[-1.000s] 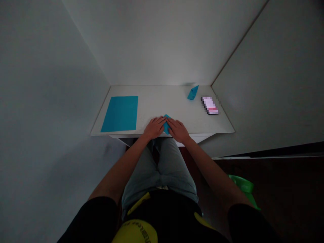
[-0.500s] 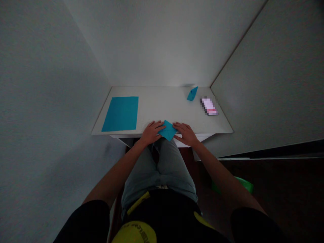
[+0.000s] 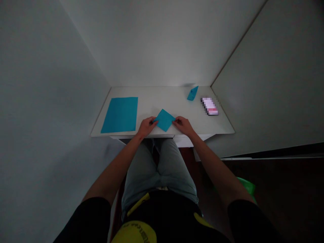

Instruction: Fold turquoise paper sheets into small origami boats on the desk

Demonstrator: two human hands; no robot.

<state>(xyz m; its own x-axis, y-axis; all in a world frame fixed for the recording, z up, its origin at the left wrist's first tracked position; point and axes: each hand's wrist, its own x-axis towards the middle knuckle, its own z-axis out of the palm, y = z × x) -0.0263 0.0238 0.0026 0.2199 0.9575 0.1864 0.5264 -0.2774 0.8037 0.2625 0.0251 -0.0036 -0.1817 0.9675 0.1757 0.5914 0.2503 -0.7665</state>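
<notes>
A small folded sheet of blue paper [image 3: 165, 120], diamond-shaped from here, is held between my two hands near the front edge of the white table. My left hand [image 3: 147, 126] pinches its left corner between thumb and fingers. At the opposite corner, my right hand [image 3: 184, 125] grips the paper the same way. The top and bottom points of the diamond show uncovered. Whether the paper rests on the table or is slightly raised, I cannot tell.
On the left of the white table [image 3: 162, 96] lies a large blue sheet [image 3: 119, 114]. A folded blue paper shape [image 3: 192, 93] stands at the back right, beside a phone [image 3: 209, 106] with its screen lit. Walls border the table's back and sides. Something green [image 3: 246, 186] is on the floor.
The folded paper has moved away from me, from the table's front edge further onto the top. My hands went from lying flat with spread fingers to pinching its side corners.
</notes>
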